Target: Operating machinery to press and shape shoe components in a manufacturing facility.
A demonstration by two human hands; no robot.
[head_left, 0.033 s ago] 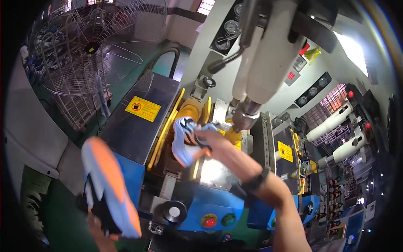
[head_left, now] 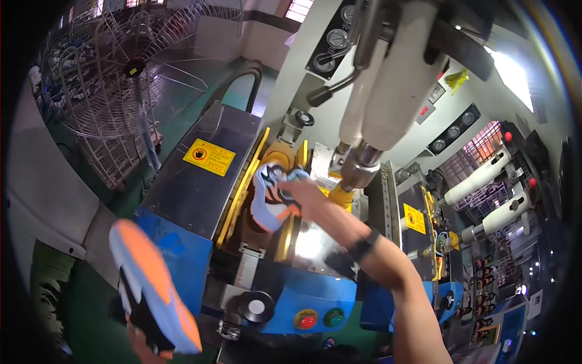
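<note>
My left hand [head_left: 144, 347], low at the left, grips a sneaker [head_left: 151, 273] turned with its orange and pale-blue sole in view; its black and white upper is on the left side. Most of that hand's fingers are behind the shoe. My right hand [head_left: 303, 195], with a dark band on the wrist, is closed over a second sneaker [head_left: 267, 203] in pale blue, black, white and orange. That shoe sits in the slot of a press machine, between yellow-edged side pads [head_left: 242, 188]. Its toe-to-heel direction is hard to tell.
Right beside my right hand hangs a thick white press arm with a metal joint [head_left: 362, 167]. A blue front panel carries a red button [head_left: 308, 320] and a green button [head_left: 333, 317]. A black knob [head_left: 256, 306] stands nearer me. A wire-cage fan [head_left: 134, 68] is at the far left.
The sneaker under my right hand has shifted slightly within the slot between the pads. My left hand's sneaker has moved a little left and down. The view has shifted slightly.
</note>
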